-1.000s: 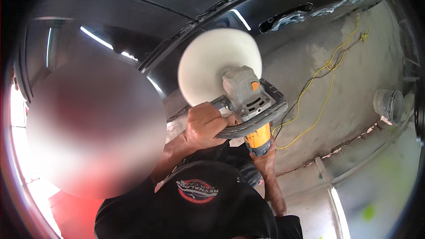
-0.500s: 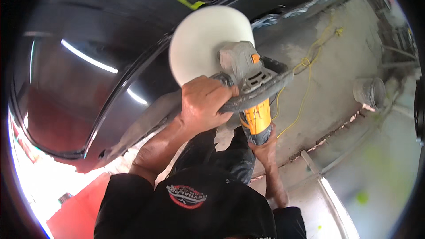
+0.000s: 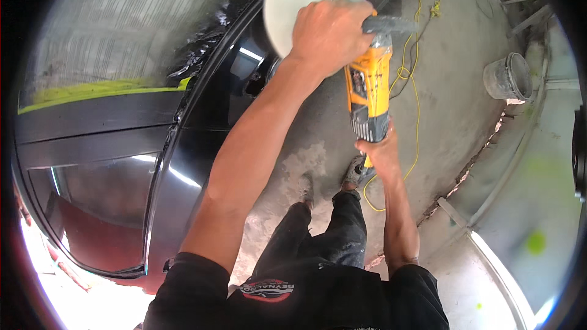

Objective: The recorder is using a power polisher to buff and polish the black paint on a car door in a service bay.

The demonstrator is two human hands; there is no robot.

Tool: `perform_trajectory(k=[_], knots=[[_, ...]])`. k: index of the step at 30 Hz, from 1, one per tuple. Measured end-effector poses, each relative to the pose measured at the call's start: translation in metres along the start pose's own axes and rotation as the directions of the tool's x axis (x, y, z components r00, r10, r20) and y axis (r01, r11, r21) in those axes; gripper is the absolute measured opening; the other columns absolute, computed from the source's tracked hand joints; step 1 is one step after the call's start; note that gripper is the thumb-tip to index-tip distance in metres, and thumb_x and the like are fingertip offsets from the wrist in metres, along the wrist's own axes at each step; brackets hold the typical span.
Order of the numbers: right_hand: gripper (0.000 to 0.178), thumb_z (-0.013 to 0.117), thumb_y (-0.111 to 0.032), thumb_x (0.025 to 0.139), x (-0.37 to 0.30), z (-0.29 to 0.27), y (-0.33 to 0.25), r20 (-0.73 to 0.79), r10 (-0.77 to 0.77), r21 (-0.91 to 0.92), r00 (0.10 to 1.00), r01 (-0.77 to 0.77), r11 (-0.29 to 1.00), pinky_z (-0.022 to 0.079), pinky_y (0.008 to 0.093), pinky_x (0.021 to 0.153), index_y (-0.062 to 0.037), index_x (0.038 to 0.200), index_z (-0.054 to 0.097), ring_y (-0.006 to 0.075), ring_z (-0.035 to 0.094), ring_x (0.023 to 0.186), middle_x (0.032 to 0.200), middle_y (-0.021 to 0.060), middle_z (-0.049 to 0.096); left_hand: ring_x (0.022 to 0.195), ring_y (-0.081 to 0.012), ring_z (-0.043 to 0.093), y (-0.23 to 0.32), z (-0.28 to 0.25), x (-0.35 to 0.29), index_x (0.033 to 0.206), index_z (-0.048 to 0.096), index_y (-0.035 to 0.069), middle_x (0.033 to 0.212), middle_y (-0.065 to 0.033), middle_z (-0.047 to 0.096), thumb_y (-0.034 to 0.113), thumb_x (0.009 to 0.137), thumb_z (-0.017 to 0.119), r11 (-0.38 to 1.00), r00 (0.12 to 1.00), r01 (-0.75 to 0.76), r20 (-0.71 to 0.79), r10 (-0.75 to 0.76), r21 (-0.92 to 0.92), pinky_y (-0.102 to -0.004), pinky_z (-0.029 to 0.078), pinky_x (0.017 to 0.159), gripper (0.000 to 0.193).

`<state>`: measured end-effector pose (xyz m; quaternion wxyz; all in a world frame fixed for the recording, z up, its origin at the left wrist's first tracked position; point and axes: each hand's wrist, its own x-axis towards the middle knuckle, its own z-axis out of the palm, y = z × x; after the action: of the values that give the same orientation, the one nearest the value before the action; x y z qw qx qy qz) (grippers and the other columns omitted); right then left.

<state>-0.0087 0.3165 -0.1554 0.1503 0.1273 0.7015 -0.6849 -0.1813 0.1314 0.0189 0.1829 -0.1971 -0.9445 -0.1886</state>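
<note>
Both my hands hold a yellow and black rotary polisher [image 3: 370, 82] with a wide white round pad [image 3: 296, 9]. My left hand [image 3: 330, 33] is closed around the grip at its head, hiding much of that end. My right hand [image 3: 384, 153] wraps the rear of the body. The pad overlaps the edge of a glossy dark car body [image 3: 85, 131] at my left; whether it touches the paint I cannot tell. Yellow-green tape [image 3: 104, 89] runs along the car below a streaky sheet of clear film [image 3: 134, 21].
A yellow cord [image 3: 417, 101] trails in loops across the grey concrete floor [image 3: 449, 116] to the right of the polisher. A dirty grey bucket [image 3: 504, 79] lies by the pale wall panels [image 3: 550, 165]. My feet stand on the floor beside the car.
The polisher has moved away from me, and my arms are stretched out further. It has turned, showing more of its yellow body. My view has shifted, bringing my shoes and more film into sight.
</note>
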Motion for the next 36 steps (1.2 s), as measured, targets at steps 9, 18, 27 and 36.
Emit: perform_trajectory(k=[9, 18, 27, 36], knots=[[0.057, 0.076, 0.012, 0.066, 0.033, 0.016, 0.05, 0.088, 0.094, 0.444, 0.992, -0.124, 0.888, 0.051, 0.0333, 0.056, -0.0018, 0.117, 0.054, 0.0183, 0.065, 0.064, 0.085, 0.0076, 0.067, 0.086, -0.033, 0.076, 0.015, 0.061, 0.021, 0.095, 0.076, 0.015, 0.087, -0.011, 0.077, 0.034, 0.08, 0.081, 0.988, 0.971, -0.038, 0.24, 0.001, 0.147, -0.0474, 0.061, 0.074, 0.025], [0.063, 0.076, 0.014, 0.067, -0.05, 0.067, 0.14, 0.154, 0.228, 0.506, 0.961, -0.275, 0.818, 0.057, 0.0332, 0.064, -0.0026, 0.124, 0.058, 0.0173, 0.068, 0.074, 0.094, 0.0047, 0.07, 0.081, -0.0338, 0.075, 0.016, 0.086, -0.079, 0.09, 0.075, 0.012, 0.086, -0.0115, 0.074, 0.031, 0.081, 0.081, 0.989, 0.916, -0.066, 0.401, 0.008, 0.131, -0.049, 0.059, 0.068, 0.022], [0.063, 0.081, 0.008, 0.07, -0.152, 0.099, 0.175, 0.282, 0.352, 0.418, 0.892, -0.445, 0.792, 0.056, 0.0318, 0.066, -0.0007, 0.126, 0.054, 0.0157, 0.068, 0.079, 0.096, 0.0052, 0.069, 0.072, -0.0338, 0.075, 0.02, 0.056, -0.192, 0.084, 0.07, 0.008, 0.082, -0.0113, 0.074, 0.021, 0.078, 0.079, 0.996, 0.876, 0.045, 0.477, -0.076, 0.077, -0.047, 0.06, 0.064, 0.017], [0.065, 0.083, 0.006, 0.068, -0.109, 0.069, 0.162, 0.223, 0.288, 0.375, 0.931, -0.354, 0.857, 0.056, 0.0325, 0.076, -0.0001, 0.127, 0.055, 0.0164, 0.067, 0.088, 0.102, 0.005, 0.068, 0.073, -0.0326, 0.075, 0.018, 0.075, -0.149, 0.109, 0.077, 0.008, 0.083, -0.0128, 0.075, 0.027, 0.076, 0.084, 0.994, 0.876, 0.045, 0.475, -0.09, 0.104, -0.0443, 0.059, 0.064, 0.039]])
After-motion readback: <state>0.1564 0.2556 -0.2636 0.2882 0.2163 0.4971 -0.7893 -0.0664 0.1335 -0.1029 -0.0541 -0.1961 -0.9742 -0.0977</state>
